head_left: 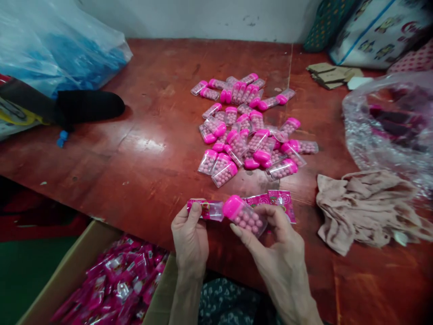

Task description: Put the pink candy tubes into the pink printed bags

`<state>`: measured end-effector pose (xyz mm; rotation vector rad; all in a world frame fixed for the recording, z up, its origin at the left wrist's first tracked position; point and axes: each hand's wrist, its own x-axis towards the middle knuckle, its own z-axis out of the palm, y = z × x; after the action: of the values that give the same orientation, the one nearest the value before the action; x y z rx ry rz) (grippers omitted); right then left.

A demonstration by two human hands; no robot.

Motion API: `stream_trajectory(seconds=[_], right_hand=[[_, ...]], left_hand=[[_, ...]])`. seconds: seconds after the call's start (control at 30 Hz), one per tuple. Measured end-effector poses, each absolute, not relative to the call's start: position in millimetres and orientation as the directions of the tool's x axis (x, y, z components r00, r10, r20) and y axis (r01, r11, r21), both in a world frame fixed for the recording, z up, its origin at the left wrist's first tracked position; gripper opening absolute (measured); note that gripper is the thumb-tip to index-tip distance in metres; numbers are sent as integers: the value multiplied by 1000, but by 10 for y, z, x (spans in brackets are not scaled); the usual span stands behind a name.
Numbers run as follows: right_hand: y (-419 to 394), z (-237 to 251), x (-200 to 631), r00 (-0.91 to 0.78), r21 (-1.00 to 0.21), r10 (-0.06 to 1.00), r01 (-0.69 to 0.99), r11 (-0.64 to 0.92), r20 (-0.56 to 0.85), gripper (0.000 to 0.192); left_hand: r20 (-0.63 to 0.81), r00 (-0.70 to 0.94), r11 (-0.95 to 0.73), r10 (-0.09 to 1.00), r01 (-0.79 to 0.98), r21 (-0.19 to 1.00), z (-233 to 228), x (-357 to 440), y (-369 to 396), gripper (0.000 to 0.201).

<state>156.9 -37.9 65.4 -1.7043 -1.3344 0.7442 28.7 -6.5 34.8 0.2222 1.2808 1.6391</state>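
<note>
My left hand [189,237] pinches a small clear and pink plastic sleeve [207,210] at the table's near edge. My right hand [274,246] holds a clear candy bottle [245,216] with a pink cap, full of pink balls, its cap pointing at the sleeve's open end. More pink printed sleeves [279,201] lie flat under my right fingers. A pile of several like bottles [248,131] lies on the red-brown table [142,149] beyond my hands.
A cardboard box [72,266] with wrapped pink packs stands below the table at the left. A beige cloth [361,207] lies at the right, a clear bag [389,126] behind it. A blue plastic bag [57,49] and a black object [88,106] sit far left.
</note>
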Motion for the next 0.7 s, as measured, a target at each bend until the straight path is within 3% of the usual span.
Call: stream_trajectory(seconds=[0.13, 0.33, 0.47, 0.7], right_hand=[[-455, 557, 1550, 256, -841, 960, 540, -42, 117, 29], [-480, 568, 1727, 96, -901, 995, 432, -30, 13, 32], [-467, 587, 1847, 3, -881, 999, 471, 45, 53, 34], [-382, 559, 1976, -114, -871, 993, 489, 48, -9, 34]], left_hand=[[-393, -462, 74, 795, -569, 819, 357, 329, -77, 23], [-360, -366, 127, 858, -528, 840, 356, 325, -95, 16], [-325, -218, 191, 920, -474, 860, 346, 300, -105, 15], [-308, -82, 237, 948, -467, 852, 339, 262, -109, 14]])
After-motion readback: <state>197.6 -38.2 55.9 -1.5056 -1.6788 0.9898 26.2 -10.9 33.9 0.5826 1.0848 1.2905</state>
